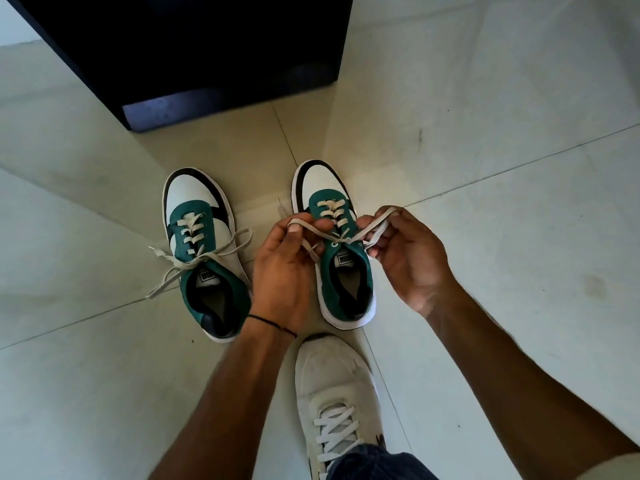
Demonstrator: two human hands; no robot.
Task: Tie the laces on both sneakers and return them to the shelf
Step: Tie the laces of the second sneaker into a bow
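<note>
2 green-and-white sneakers stand side by side on the pale tiled floor [485,168], toes pointing toward a dark shelf unit [194,57] at the far end. The left sneaker [204,251] has its cream lace [207,258] knotted in a loose bow, the loops and ends spilling over both sides of the shoe onto the tile. The right sneaker [343,251] is untied at the top eyelets; its lace [367,233] runs out from there to both hands.

The left hand [287,268] hovers over the inner edge of the right sneaker, palm turned toward the person, fingers curled in. Thumb and forefinger are pinched together on 1 strand, which loops over the fingertip and drops back toward the eyelets; a further end of lace shows on the tile just beyond the knuckles. A thin dark band [273,325] circles this wrist.

The right hand [405,258] is held just beside the outer edge of the same shoe, fingers bent and closed on the other strand, which is folded into a loop that passes over the forefinger and returns between the fingers. Neither hand touches the shoe's upper itself, as far as can be seen.

Below the hands, 1 white laced shoe [336,393] worn by the person rests on the tile, its toe near the right sneaker's heel, with a dark denim hem [377,462] above it.
</note>
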